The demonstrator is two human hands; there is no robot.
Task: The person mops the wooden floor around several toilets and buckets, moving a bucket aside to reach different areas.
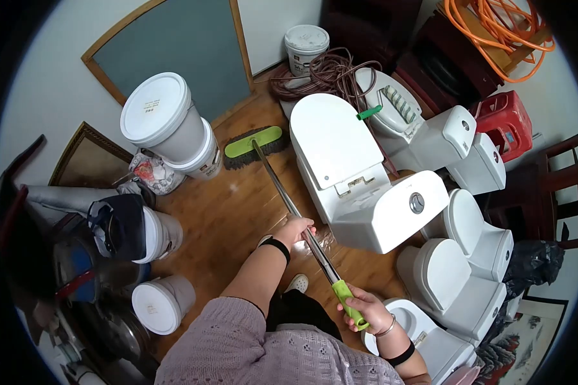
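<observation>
Lime green marks both ends of the broom [240,148]: its head lies on the wooden floor [219,221] in the upper middle of the frame, dark bristles against the boards, and its grip ends at the lower right of centre. The metal shaft slants between them. The person's left hand [295,230] is wrapped around the shaft partway down; the right hand [370,310] is closed on the green grip.

The head sits between the stacked buckets [167,119] and the big white toilet [334,138], apart from the buckets and close beside the toilet's rounded front. On the lid of the toilet behind, at upper right, rests a paint roller [398,106] with a green handle. More toilets [446,273] stand at lower right, and a white-lidded bucket [154,308] at lower left. A coiled hose [331,74] lies at the top, near a smaller bucket [307,42].

As for how far things have got, the broom is down on the floor and held with both hands. Faint pale spots show on the boards below its head, though whether they are dust or glare cannot be told. Clear plastic [328,242] lies beside the shaft near the left hand. No gathered heap shows, and how much of the floor has been covered cannot be judged.
</observation>
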